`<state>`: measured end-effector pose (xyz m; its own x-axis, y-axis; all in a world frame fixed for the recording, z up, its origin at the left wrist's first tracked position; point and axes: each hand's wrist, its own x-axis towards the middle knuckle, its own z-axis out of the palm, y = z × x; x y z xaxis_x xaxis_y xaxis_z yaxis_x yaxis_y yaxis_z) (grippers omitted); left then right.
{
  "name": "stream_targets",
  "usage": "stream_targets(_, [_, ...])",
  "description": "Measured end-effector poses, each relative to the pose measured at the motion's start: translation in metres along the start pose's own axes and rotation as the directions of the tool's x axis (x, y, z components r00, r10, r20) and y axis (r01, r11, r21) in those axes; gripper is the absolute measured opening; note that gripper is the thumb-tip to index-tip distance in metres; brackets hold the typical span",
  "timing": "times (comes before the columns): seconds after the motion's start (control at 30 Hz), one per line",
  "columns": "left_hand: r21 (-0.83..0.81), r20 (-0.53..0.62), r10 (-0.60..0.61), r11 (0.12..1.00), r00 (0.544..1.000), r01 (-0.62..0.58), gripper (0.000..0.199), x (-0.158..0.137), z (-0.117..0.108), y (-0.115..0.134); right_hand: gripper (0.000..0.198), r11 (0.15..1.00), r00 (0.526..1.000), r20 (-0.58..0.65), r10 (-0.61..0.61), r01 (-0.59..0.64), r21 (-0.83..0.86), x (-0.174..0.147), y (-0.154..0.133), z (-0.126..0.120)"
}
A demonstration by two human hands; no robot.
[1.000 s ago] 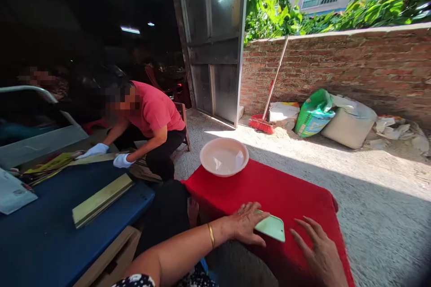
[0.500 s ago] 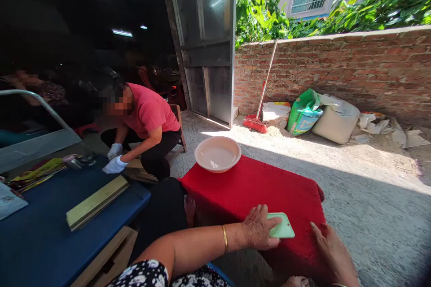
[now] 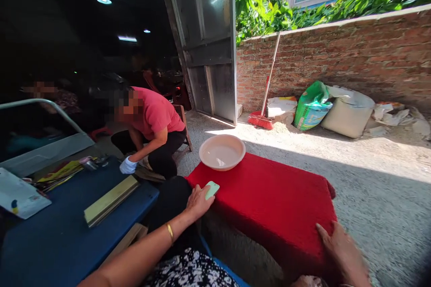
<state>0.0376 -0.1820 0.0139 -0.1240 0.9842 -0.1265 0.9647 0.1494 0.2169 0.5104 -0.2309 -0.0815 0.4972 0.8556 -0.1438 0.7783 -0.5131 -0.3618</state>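
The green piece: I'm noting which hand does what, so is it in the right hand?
No: the left hand holds the green piece, while the right hand is at the edge of the red cloth.

A pale basin [image 3: 222, 153] rests at the far left corner of a red-covered tabletop [image 3: 279, 188], the cloth [image 3: 251, 215] hanging over its near edge. On a blue tabletop [image 3: 57, 228] alongside, stacked yellowish strips [image 3: 111, 199] lie near the right edge, a yellow-and-dark jumble [image 3: 63, 172] at the far edge, a white packet [image 3: 22, 193] at left.
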Motion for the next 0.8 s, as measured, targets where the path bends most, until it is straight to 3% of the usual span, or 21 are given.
stream_targets(0.07, [-0.071,0.008,-0.004,0.997,1.0,0.004,0.055,-0.002,0.003,0.013,0.083,0.999,0.999,0.014,0.032,-0.031,-0.011,0.0,-0.002,0.001])
stream_targets(0.17, [-0.177,0.04,0.219,0.962,0.975,-0.209,0.054,-0.015,0.019,0.07,0.081,0.999,0.999,0.026,0.041,-0.04,-0.006,0.001,-0.003,0.001])
stream_targets(0.3, [-0.245,0.112,0.594,0.793,0.796,-0.558,0.061,-0.039,0.054,0.157,0.082,1.0,1.0,0.027,0.012,-0.012,0.015,0.005,0.003,0.005])
stream_targets(0.37, [-0.253,0.146,0.68,0.728,0.719,-0.637,0.064,-0.046,0.07,0.184,0.085,1.0,1.0,0.014,-0.007,0.006,0.015,0.006,0.006,0.007])
stream_targets(0.43, [-0.252,0.167,0.703,0.708,0.691,-0.66,0.065,-0.045,0.077,0.192,0.088,1.0,1.0,0.011,-0.003,0.002,0.007,0.005,0.007,0.007])
stream_targets(0.5, [-0.225,0.161,0.663,0.746,0.731,-0.627,0.065,-0.035,0.073,0.179,0.089,1.0,1.0,0.013,0.017,-0.017,0.0,0.002,0.004,0.005])
stream_targets(0.57, [-0.164,0.128,0.556,0.828,0.821,-0.536,0.062,-0.018,0.058,0.149,0.089,0.999,0.999,0.005,0.038,-0.038,-0.009,-0.002,0.0,0.003])
stream_targets(0.6, [-0.123,0.103,0.467,0.882,0.878,-0.455,0.06,-0.008,0.047,0.128,0.089,0.999,0.999,-0.005,0.045,-0.045,-0.014,-0.004,-0.002,0.003])
stream_targets(0.67, [-0.061,0.06,0.309,0.95,0.949,-0.306,0.054,0.011,0.024,0.081,0.088,0.999,0.999,-0.021,0.039,-0.039,-0.024,-0.008,-0.006,0.002])
stream_targets(0.7, [-0.018,0.019,0.162,0.987,0.987,-0.162,0.052,0.019,0.012,0.057,0.087,0.999,0.999,-0.028,0.036,-0.037,-0.035,-0.009,-0.008,0.002])
stream_targets(0.73, [0.015,-0.016,0.03,0.999,0.999,-0.03,0.051,0.025,0.001,0.034,0.086,0.998,0.999,-0.033,0.032,-0.034,-0.051,-0.01,-0.009,0.002])
stream_targets(0.8, [0.044,-0.053,-0.094,0.994,0.994,0.096,0.051,0.032,-0.014,-0.002,0.084,0.996,0.999,-0.024,0.024,-0.026,-0.083,-0.011,-0.012,0.0])
